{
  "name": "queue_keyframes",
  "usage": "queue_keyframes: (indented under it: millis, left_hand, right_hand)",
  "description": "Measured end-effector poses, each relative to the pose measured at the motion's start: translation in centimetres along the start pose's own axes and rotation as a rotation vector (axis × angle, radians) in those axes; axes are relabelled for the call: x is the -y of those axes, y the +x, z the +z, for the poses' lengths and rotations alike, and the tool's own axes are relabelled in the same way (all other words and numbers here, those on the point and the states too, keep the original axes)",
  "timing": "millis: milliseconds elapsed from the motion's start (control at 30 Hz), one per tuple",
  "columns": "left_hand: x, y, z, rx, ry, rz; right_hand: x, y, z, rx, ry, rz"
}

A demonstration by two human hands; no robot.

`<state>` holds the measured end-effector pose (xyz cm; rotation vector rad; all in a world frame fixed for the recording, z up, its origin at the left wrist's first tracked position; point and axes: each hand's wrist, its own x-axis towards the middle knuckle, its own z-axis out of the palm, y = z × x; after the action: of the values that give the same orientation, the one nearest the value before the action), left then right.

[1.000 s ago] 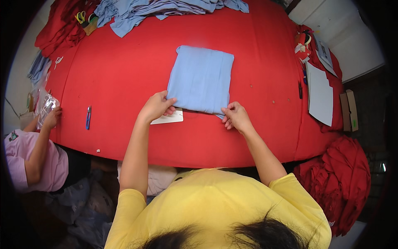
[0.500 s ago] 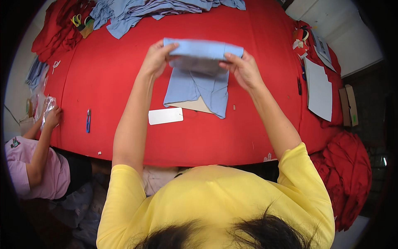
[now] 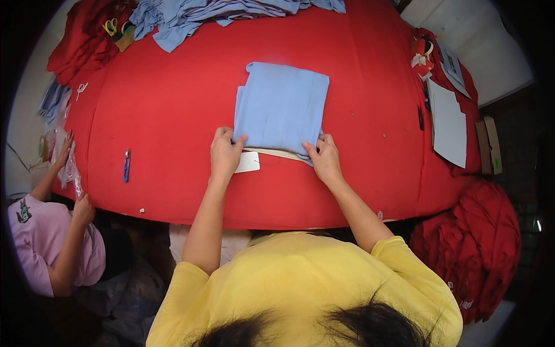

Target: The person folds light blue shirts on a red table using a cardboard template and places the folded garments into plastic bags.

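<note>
A light blue garment (image 3: pixel 282 104) lies folded into a rough square on the red-covered table (image 3: pixel 173 115). My left hand (image 3: pixel 226 149) pinches its near left corner between thumb and fingers. At the near right corner, my right hand (image 3: pixel 324 157) grips the cloth in the same way. Along the near edge, a strip of pale card (image 3: pixel 274 152) shows from under the cloth. A white tag (image 3: pixel 248 162) lies beside my left hand, partly covered by it.
Blue thread snips (image 3: pixel 126 165) lie to the left. More blue garments (image 3: pixel 214 14) are heaped at the far edge. White card sheets (image 3: pixel 448 124) lie at the right, near a red cloth pile (image 3: pixel 471 248). At the left, a co-worker (image 3: pixel 63 243) handles a clear plastic bag (image 3: pixel 72 168).
Both my hands have come down toward me, bringing the raised blue flap over the near part of the garment. The co-worker's hands have moved apart along the plastic bag.
</note>
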<state>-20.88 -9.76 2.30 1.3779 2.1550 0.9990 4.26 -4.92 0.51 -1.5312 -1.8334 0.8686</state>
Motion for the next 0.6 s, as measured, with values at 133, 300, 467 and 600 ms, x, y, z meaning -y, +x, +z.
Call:
queue_keyframes:
  millis: [133,300,467,600]
  left_hand:
    - [0.8,-0.4,-0.1,-0.025,-0.057,0.072]
    - [0.4,-0.4,-0.5,0.085,-0.126,0.036]
    - [-0.8,2.2,1.0,0.018,0.045,0.168]
    - [-3.2,6.4,2.7,-0.051,-0.015,0.025]
  right_hand:
    - [-0.8,-0.4,0.8,-0.118,-0.158,-0.258]
    - [-0.7,-0.2,0.6,-0.093,-0.202,-0.233]
    - [1.0,-0.7,-0.4,-0.055,0.031,-0.108]
    - [1.2,-1.4,-0.2,-0.124,0.019,-0.153]
